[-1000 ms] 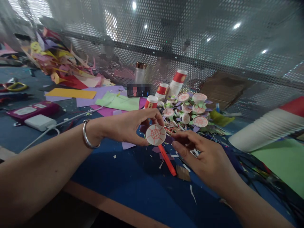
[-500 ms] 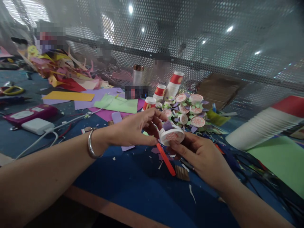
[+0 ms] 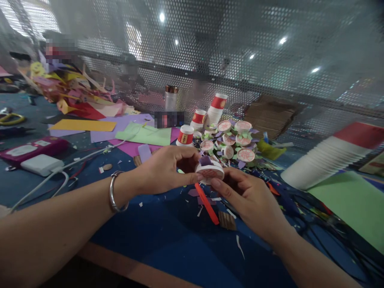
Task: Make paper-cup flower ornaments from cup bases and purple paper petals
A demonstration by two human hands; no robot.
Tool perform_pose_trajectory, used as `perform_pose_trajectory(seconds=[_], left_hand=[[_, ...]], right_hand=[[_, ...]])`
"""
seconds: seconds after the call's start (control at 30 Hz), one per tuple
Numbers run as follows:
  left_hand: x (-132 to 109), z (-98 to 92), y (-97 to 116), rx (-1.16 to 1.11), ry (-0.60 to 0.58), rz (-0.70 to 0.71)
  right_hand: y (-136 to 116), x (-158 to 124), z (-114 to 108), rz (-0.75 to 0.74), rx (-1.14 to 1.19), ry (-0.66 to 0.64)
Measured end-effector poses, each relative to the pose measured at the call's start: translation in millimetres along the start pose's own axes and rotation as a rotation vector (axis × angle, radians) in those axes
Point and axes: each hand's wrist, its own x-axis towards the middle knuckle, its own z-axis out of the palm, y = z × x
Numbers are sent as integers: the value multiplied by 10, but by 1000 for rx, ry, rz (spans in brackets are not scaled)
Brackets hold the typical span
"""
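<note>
Worn on the head, set above and behind the grip of left hand (image 3: 169, 166) and right hand (image 3: 253, 202), looking forward and down over both forearms (image 3: 60, 228) at close range, facing the perforated screen (image 3: 192, 44) beyond that grip.

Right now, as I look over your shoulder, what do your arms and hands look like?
Both hands are bare, with no gloves or sleeves showing. The left hand has a shiny, rounded silver bangle at its wrist. The right hand shows no jewellery.
</note>
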Motion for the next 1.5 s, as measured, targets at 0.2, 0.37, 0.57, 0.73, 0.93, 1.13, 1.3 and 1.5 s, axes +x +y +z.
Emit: perform_pose_trajectory(seconds=[0.2, 0.37, 0.57, 0.73, 0.93, 1.13, 1.3, 1.5], left_hand=[[-18, -7, 72, 232, 40, 99], [-26, -10, 72, 294, 78, 166], [-36, -8, 74, 324, 62, 196], [-41, -18, 59, 258, -14, 120], [-15, 7, -3, -41, -148, -37], [2, 58, -79, -387, -248, -114], [15, 56, -73, -514, -244, -200], [60, 6, 12, -617, -40, -377]], right_hand=[[-8, -4, -1, -63, -52, 56], [4, -8, 6, -147, -100, 90], [2, -36, 5, -243, -172, 168], [-1, -41, -4, -307, -225, 188], [13, -14, -15, -185, -166, 177], [40, 21, -21, -76, -71, 148], [72, 43, -8, 18, 76, 112], [59, 47, -34, 34, 89, 130]])
